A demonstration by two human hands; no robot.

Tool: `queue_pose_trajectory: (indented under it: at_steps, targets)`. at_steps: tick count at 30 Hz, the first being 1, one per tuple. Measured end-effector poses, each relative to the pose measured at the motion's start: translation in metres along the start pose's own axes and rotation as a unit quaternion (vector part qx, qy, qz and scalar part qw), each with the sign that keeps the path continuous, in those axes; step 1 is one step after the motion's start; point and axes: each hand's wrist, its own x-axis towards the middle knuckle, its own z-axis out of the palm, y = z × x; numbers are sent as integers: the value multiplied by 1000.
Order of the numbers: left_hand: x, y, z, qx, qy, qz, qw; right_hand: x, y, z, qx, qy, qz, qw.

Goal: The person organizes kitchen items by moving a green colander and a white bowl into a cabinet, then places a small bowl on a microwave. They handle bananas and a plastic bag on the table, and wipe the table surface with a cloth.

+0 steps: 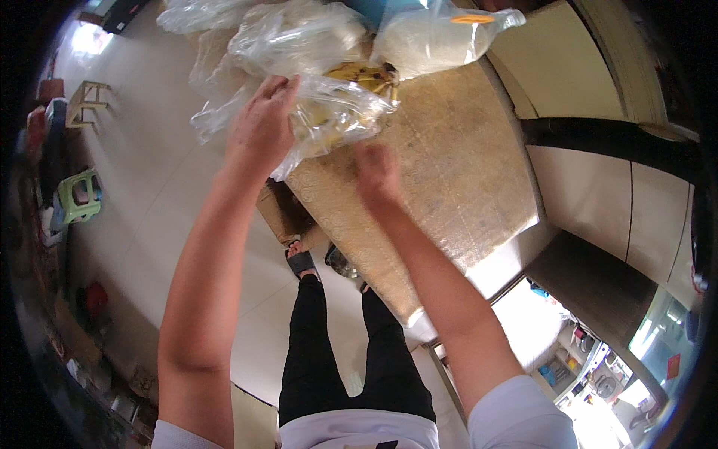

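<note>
My left hand (262, 126) grips the edge of a clear plastic bag (336, 120) near the table's far left end. Inside or under the film lie ripe bananas (364, 78), their stems showing at the right. Blurred, my right hand (377, 168) hovers just below the bag over the patterned tan tablecloth (449, 151); its fingers look curled, and whether it holds anything cannot be seen. Behind the bananas sit more clear plastic bags (297, 36) and a clear plastic container (435, 39) with an orange part and pale contents.
Below the table's left edge stands a cardboard box (275, 210) by my sandalled foot. A green plastic stool (80, 196) and a wooden stool (87, 105) are at the left. Pale cabinets (583, 196) line the right, beyond the table. A doorway opens at the lower right.
</note>
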Motion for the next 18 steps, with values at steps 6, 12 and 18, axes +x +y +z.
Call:
queue_pose_trajectory:
  at_steps: [6, 12, 18]
  targets:
    - [1, 13, 0, 3, 3, 37, 999, -104, 12, 39, -255, -78, -247, 932]
    - [-48, 23, -38, -91, 49, 89, 991, -14, 70, -260, -374, 356, -332, 790]
    - [-149, 18, -43, -22, 133, 59, 989, -40, 103, -392, -478, 352, -112, 797]
